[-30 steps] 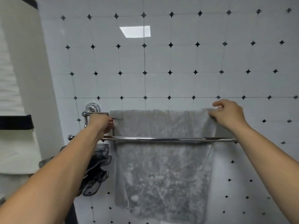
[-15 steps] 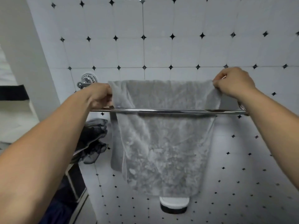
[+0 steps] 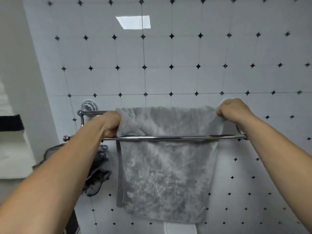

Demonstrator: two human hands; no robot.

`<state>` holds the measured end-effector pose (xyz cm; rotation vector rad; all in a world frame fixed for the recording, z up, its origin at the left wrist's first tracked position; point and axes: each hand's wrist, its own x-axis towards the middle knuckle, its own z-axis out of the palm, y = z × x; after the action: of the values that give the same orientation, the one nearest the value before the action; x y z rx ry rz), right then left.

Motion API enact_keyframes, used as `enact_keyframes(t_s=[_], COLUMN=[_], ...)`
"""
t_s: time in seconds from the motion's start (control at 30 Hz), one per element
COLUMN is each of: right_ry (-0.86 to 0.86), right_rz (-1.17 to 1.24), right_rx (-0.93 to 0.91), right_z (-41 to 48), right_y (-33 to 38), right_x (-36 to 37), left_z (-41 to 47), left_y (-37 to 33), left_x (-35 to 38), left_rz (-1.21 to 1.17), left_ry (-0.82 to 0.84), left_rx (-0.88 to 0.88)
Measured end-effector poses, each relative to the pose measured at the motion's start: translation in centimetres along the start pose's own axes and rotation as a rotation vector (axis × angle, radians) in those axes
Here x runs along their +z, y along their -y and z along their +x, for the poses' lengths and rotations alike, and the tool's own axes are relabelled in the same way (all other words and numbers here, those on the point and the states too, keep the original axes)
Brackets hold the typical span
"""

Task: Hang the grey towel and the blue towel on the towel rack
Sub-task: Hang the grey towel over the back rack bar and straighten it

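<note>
Grey towel (image 3: 166,174) hangs over back bar of towel rack (image 3: 173,137), behind the front bar; its lower edge covers part of a white object below, hard to ID. Left hand (image 3: 111,123) is curled tight on towel's top-left corner, fingertips hidden in the fabric. Right hand (image 3: 233,110) is fisted on top-right corner, hiding rack's right wall mount. Left forearm blocks rack's front-left end & part of a dark crumpled fabric (image 3: 97,173) below-left of rack. Blue towel not seen. Bare tiled wall (image 3: 185,65) above rack.
</note>
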<state>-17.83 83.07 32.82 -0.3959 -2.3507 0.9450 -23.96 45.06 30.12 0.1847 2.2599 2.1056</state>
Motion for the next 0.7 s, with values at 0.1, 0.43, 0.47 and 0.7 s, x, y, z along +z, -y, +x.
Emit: enact_keyframes(t_s=[0.1,0.43,0.47,0.7], right_ry=[-0.012,-0.033,-0.022,-0.093], right_rz=[0.033,0.040,0.012,0.012], right_rx=[-0.018,-0.028,-0.025,0.026], right_z=[0.2,0.7,0.6,1.6], right_y=[-0.5,-0.9,-0.9,-1.0], right_x=[0.3,0.7,0.6,-1.1], left_z=[-0.4,-0.8,-0.7,-0.7], left_y=[-0.2,-0.3,-0.4,-1.3], left_x=[-0.1,0.3,0.5,-2.3], left_rz=[-0.007,-0.038,-0.043,-0.183], left_ry=[0.014,-0.094,-0.141,-0.288], left_rx=[-0.042,0.002,-0.011,-0.037])
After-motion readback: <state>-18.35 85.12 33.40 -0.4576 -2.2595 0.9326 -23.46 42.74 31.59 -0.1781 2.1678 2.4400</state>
